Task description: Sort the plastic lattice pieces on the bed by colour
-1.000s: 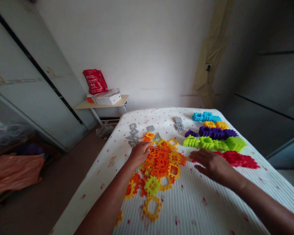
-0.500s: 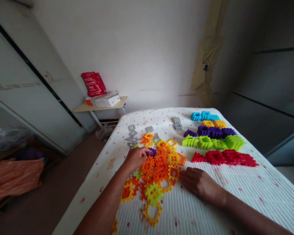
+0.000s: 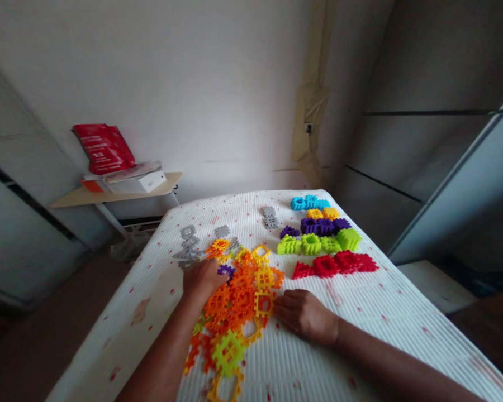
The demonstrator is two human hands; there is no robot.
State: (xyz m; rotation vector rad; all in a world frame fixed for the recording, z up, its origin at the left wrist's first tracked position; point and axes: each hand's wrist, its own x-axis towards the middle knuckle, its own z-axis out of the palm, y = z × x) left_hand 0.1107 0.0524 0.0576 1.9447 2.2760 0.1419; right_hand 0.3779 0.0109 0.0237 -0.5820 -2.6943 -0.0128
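Note:
At the far left side of a loose heap of interlocking plastic blocks point(image 3: 243, 296), mostly orange and yellow, my left hand point(image 3: 203, 279) is closed. Its fingertips are at a purple block piece point(image 3: 226, 271) and seem to pinch its edge. The palm side is hidden. My right hand point(image 3: 305, 315) rests low on the white quilted cover with its fingers laid out to the left, holding nothing visible. Those fingertips reach the heap's right edge, beside a yellow square piece point(image 3: 264, 303). A lime green piece point(image 3: 228, 353) lies on the near end.
On the right are rows of red blocks point(image 3: 339, 264), green blocks point(image 3: 312, 244), purple blocks point(image 3: 324, 225), yellow blocks point(image 3: 322, 213) and blue blocks point(image 3: 310, 202). Grey pieces point(image 3: 188, 243) lie at the far left. A small table point(image 3: 171, 181) holds a red bag point(image 3: 103, 148).
The view has turned to the right, so everything sits further left in it. Both hands stay by the heap, the left one still at the purple piece.

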